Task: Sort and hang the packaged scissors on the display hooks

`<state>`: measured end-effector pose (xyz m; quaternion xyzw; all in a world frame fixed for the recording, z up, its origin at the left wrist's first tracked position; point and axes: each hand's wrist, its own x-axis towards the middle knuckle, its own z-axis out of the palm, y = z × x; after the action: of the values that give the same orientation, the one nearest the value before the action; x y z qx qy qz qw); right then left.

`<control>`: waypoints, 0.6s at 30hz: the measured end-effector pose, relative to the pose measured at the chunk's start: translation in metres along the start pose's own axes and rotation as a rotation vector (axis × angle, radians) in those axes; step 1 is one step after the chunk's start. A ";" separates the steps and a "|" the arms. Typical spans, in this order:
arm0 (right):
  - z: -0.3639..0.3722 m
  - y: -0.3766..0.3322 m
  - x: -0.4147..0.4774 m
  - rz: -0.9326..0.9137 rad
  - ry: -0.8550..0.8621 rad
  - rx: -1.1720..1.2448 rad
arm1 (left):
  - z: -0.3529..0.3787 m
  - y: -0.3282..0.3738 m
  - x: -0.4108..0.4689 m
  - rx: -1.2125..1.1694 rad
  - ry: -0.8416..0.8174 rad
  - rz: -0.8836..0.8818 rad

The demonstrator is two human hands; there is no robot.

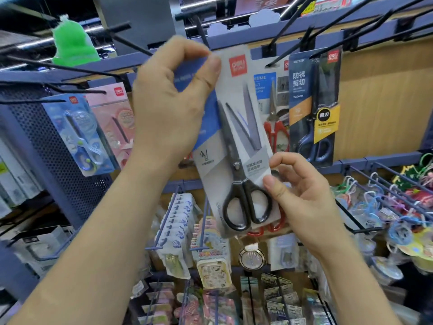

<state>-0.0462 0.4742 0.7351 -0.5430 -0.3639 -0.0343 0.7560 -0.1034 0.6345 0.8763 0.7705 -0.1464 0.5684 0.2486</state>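
A grey-and-blue card of black-handled scissors (236, 141) is held up in front of the display rail, tilted slightly. My left hand (171, 102) pinches its top left corner between thumb and fingers, just under a black hook (202, 31). My right hand (302, 193) pinches the card's lower right edge beside the handles. Behind it hang a red-handled scissors pack (275, 109) and a dark blue-and-orange scissors pack (314, 106). To the left hang a blue child-scissors pack (79, 134) and a pink pack (114, 123).
Several bare black hooks (293, 22) stick out from the upper rail. A perforated panel (54, 156) stands at left. Lower hooks carry small stationery packs (178, 219) and colourful keyrings (386, 207). A green toy (75, 43) hangs top left.
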 end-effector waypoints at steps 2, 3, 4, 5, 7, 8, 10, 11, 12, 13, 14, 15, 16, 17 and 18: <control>0.007 -0.003 0.004 -0.041 0.033 -0.022 | 0.001 -0.004 0.012 0.033 0.035 0.067; 0.011 -0.003 0.006 -0.052 0.046 -0.045 | 0.002 -0.007 0.018 0.049 0.046 0.053; 0.014 -0.003 0.008 -0.055 0.056 -0.069 | 0.003 -0.012 0.022 0.062 0.052 0.015; 0.016 -0.002 0.010 -0.049 0.063 -0.094 | 0.005 -0.017 0.025 0.057 0.051 -0.026; 0.019 -0.001 0.011 -0.042 0.087 -0.160 | 0.007 -0.021 0.027 0.037 0.030 -0.099; 0.019 0.000 0.011 -0.046 0.098 -0.184 | 0.007 -0.021 0.028 0.015 0.017 -0.134; 0.018 0.002 0.010 -0.046 0.101 -0.201 | 0.007 -0.017 0.030 -0.154 -0.035 -0.252; 0.019 0.003 0.010 -0.043 0.100 -0.201 | 0.006 -0.015 0.031 -0.254 -0.063 -0.319; 0.019 0.003 0.009 -0.040 0.100 -0.200 | 0.006 -0.013 0.032 -0.333 -0.089 -0.376; 0.020 0.002 0.008 -0.038 0.102 -0.196 | 0.006 -0.012 0.033 -0.379 -0.116 -0.417; 0.021 0.002 0.008 -0.036 0.111 -0.196 | 0.005 -0.014 0.034 -0.408 -0.134 -0.458; 0.022 0.002 0.008 -0.026 0.121 -0.191 | 0.005 -0.016 0.035 -0.412 -0.144 -0.497; 0.023 0.003 0.008 -0.009 0.138 -0.175 | 0.006 -0.021 0.035 -0.401 -0.156 -0.536; 0.024 0.003 0.008 0.016 0.156 -0.143 | 0.007 -0.028 0.034 -0.372 -0.169 -0.558; 0.025 0.004 0.009 0.043 0.173 -0.114 | 0.008 -0.031 0.030 -0.347 -0.194 -0.572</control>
<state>-0.0508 0.5004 0.7409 -0.5877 -0.2829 -0.0856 0.7532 -0.0719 0.6582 0.8965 0.7769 -0.0419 0.3665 0.5103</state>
